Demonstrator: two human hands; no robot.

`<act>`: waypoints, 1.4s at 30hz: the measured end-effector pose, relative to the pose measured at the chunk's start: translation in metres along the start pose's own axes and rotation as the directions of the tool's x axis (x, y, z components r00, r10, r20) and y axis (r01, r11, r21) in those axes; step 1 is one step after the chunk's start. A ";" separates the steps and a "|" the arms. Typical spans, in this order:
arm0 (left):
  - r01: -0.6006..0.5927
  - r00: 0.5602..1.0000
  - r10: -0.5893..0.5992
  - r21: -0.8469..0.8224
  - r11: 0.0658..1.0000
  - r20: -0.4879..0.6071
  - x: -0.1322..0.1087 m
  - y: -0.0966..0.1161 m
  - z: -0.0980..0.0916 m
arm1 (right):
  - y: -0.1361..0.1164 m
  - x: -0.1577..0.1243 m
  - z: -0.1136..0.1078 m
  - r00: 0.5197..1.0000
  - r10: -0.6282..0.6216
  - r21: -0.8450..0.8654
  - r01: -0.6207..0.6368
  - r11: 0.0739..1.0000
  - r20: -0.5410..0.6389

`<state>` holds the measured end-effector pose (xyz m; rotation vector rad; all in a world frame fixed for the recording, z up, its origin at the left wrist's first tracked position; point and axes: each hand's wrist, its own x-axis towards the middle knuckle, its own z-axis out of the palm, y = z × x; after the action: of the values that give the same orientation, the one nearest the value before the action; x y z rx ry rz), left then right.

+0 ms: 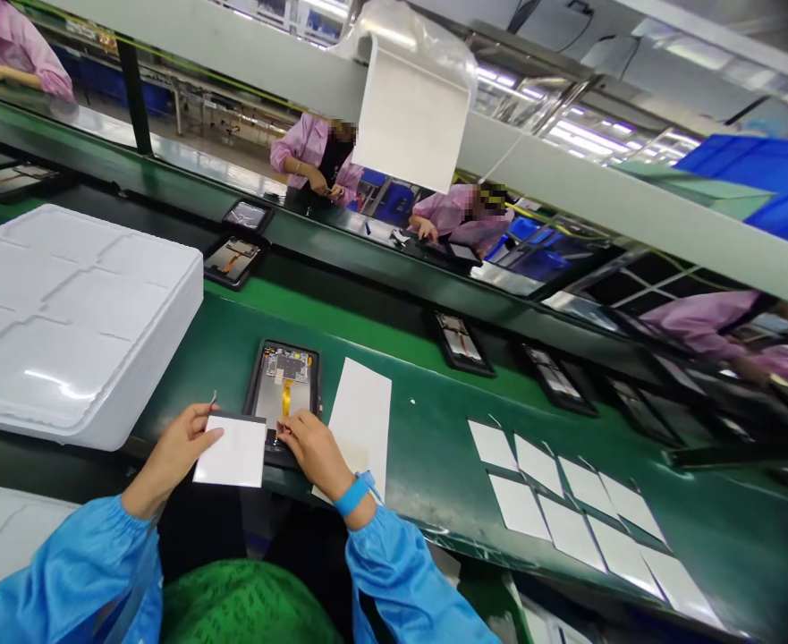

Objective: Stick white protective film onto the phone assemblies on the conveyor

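Assembly work at a green surface, with all places given relative to the black-framed rectangular tablet housing, which lies open-backed in front of the person, its circuit board toward the far end and an orange ribbon cable running down its middle. At the housing's near left corner, the left hand holds a white flat rectangular piece with a dark upper edge, thumb on its face. The right hand is over the housing's near right part, fingertips bunched close together; whether they grip anything cannot be told. Just right of the housing lies a larger white rectangular sheet, partly under the right forearm. Well to its right, similar white flat pieces lie in two rows. Left of the housing stands a stack of white moulded plastic trays; beyond it, co-workers in pink sleeves sit across the line.
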<state>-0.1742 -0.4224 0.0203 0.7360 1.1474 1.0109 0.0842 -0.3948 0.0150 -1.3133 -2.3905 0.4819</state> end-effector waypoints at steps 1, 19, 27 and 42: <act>-0.011 1.000 0.010 0.040 0.999 0.028 0.008 0.001 0.003 | 0.000 -0.001 0.000 1.000 -0.002 -0.018 0.002 1.000 0.002; -0.135 0.990 0.121 0.251 0.959 0.067 0.067 0.021 0.055 | 0.024 -0.001 -0.054 0.906 0.240 0.319 -0.126 0.939 -0.348; -0.177 0.981 0.194 0.353 0.919 -0.014 0.049 0.026 0.004 | -0.004 0.027 0.000 0.969 0.229 -0.226 -0.245 0.943 -0.093; -0.175 0.984 0.175 0.298 0.938 0.027 0.056 0.019 0.006 | 0.024 0.030 0.009 0.982 0.136 -0.193 -0.160 0.968 -0.130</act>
<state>-0.1683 -0.3637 0.0175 1.0968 1.2675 0.9937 0.0826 -0.3576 0.0010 -1.5711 -2.3043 0.1989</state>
